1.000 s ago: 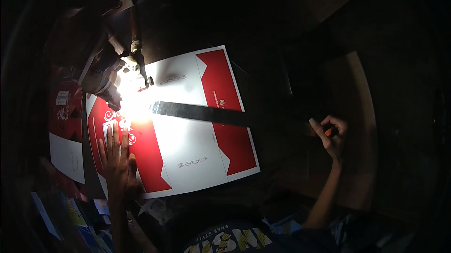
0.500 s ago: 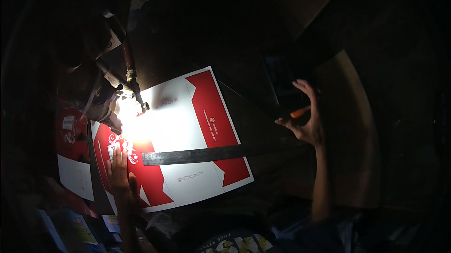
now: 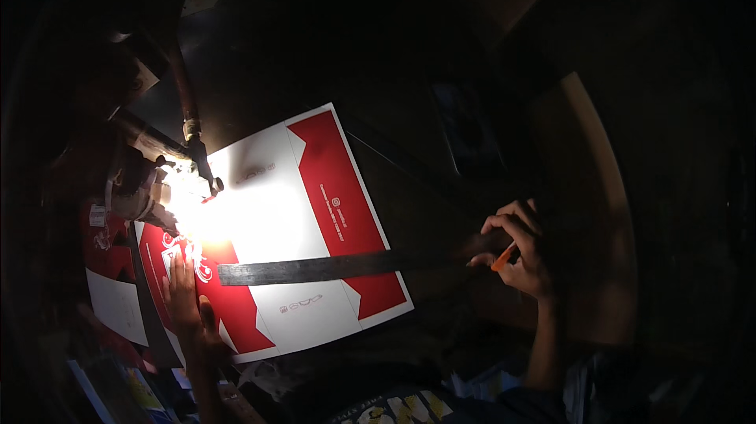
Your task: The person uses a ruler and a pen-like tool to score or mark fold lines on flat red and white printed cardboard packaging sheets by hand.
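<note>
A printed red and white sheet (image 3: 303, 314) lies tilted on the dark work surface. My left hand (image 3: 186, 298) rests on its red left part, fingers stretched out flat toward the bright light. Across the sheet runs a dark flat bar (image 3: 307, 268), its left end over the red area. My right hand (image 3: 524, 255) is at the bar's dim right end, fingers curled. A slim orange tool (image 3: 505, 257) sits in that hand; its exact kind is unclear. Whether the fingers also grip the bar's end is too dark to tell.
A lamp on jointed arms (image 3: 193, 129) throws glare over the sheet's left side. Another red and white printed piece (image 3: 116, 306) lies at far left. A dark phone-like rectangle (image 3: 468, 129) lies beyond my right hand. A curved wooden edge (image 3: 602, 148) bounds the right side.
My right hand has come down to the bar's right end, and its spread fingers have curled in. My left hand stays flat on the sheet. The whole view has shifted slightly.
</note>
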`<state>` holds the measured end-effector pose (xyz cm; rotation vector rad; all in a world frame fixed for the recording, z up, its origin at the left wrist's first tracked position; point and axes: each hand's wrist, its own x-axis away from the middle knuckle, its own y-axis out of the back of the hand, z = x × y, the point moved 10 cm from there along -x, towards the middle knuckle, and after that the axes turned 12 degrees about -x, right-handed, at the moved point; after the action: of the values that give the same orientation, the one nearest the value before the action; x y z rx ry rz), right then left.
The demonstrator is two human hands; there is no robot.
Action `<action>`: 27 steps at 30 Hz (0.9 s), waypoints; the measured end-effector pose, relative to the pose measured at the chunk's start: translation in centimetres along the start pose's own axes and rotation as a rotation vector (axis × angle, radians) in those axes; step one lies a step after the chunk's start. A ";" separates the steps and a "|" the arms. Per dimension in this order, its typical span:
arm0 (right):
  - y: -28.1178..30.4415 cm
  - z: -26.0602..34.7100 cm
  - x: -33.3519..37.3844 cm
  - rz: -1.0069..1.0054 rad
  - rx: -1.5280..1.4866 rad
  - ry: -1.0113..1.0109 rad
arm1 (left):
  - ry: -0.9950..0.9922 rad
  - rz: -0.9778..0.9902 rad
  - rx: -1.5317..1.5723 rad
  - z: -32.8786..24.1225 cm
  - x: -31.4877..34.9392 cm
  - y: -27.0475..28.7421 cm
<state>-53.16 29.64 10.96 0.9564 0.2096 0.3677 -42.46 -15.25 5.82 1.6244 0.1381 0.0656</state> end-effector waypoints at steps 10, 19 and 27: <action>2.5 -3.6 2.4 -0.269 -0.384 -0.087 | 0.070 -0.055 0.160 -0.2 2.3 2.4; -0.5 1.7 0.4 -0.096 -0.081 0.344 | -0.001 -0.111 0.328 -2.9 2.9 6.9; -0.4 2.2 -1.1 -0.037 -0.081 0.185 | -0.288 0.012 0.301 -6.2 2.7 3.9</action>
<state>-53.32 27.28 11.87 0.8380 0.3779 0.4275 -40.37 -8.93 9.99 1.9154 -0.0882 -0.1882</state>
